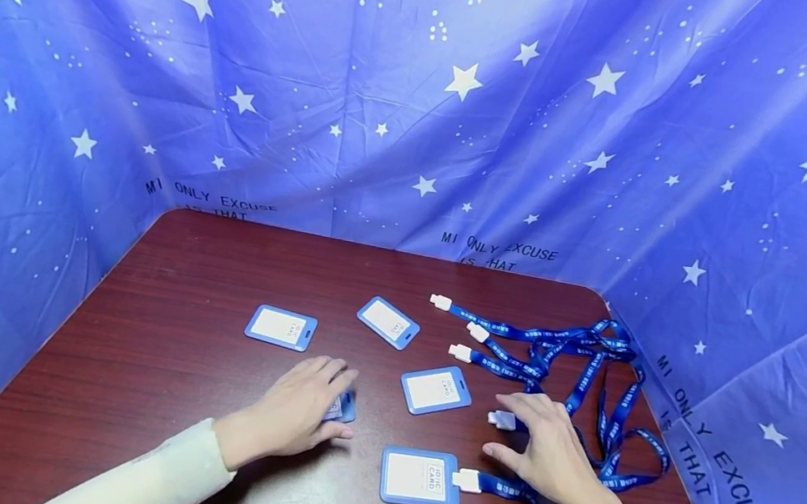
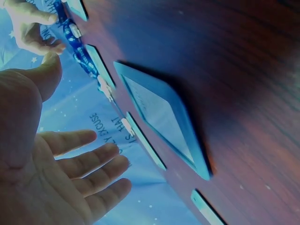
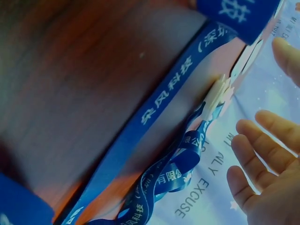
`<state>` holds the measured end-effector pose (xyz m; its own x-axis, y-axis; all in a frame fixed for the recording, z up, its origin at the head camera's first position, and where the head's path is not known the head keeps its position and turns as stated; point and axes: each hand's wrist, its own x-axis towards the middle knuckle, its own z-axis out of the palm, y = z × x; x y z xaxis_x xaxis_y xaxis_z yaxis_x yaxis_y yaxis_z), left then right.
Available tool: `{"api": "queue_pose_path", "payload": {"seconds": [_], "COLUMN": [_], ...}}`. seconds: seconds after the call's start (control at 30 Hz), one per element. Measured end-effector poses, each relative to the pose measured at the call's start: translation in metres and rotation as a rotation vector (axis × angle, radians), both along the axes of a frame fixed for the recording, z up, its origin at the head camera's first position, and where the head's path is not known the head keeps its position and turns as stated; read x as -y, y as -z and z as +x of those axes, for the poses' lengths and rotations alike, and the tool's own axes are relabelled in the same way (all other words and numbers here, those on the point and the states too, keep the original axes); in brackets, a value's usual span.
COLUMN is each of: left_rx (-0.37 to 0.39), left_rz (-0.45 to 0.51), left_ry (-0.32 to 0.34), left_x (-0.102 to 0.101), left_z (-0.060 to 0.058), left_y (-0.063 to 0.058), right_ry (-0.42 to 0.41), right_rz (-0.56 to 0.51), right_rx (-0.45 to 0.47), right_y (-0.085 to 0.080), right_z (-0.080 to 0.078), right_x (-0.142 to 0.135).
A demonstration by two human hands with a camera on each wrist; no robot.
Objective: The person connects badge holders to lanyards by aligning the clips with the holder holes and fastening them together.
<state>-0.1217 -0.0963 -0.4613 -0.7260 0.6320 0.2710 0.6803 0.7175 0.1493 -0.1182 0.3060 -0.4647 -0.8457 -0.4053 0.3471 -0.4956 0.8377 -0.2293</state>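
Note:
My left hand (image 1: 294, 402) is above a blue badge holder (image 1: 347, 407) and partly hides it. In the left wrist view its fingers are spread and hold nothing, and a badge holder (image 2: 176, 112) lies apart from them on the table. My right hand (image 1: 549, 446) hovers beside the white clip (image 1: 501, 420) of a blue lanyard, fingers loosely extended. The right wrist view shows those fingers (image 3: 258, 145) apart, with a lanyard strap (image 3: 159, 101) below. A badge holder (image 1: 418, 479) with a white card in it meets another lanyard's white clip (image 1: 468, 480) between the hands, near the front.
Three more badge holders lie farther back: one at left (image 1: 281, 327), one mid-table (image 1: 389, 322), one nearer the lanyards (image 1: 435, 390). Blue lanyards (image 1: 586, 367) tangle at the right, with white clips pointing left. A starry blue curtain (image 1: 347, 94) surrounds the dark red table (image 1: 160, 323).

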Motion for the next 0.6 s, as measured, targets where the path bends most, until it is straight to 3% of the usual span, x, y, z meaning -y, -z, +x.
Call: {"api": "queue_pose_path", "payload": {"seconds": [0.6], "left_rx": [-0.026], "left_rz": [0.018], "left_ry": [-0.022], "left_x": [0.015], "left_z": [0.003], "left_y": [0.005], "right_ry": [0.01], "right_rz": [0.026], "right_rx": [-0.032], "right_y": [0.006], "right_z": [-0.006], "right_x": [-0.011]}}
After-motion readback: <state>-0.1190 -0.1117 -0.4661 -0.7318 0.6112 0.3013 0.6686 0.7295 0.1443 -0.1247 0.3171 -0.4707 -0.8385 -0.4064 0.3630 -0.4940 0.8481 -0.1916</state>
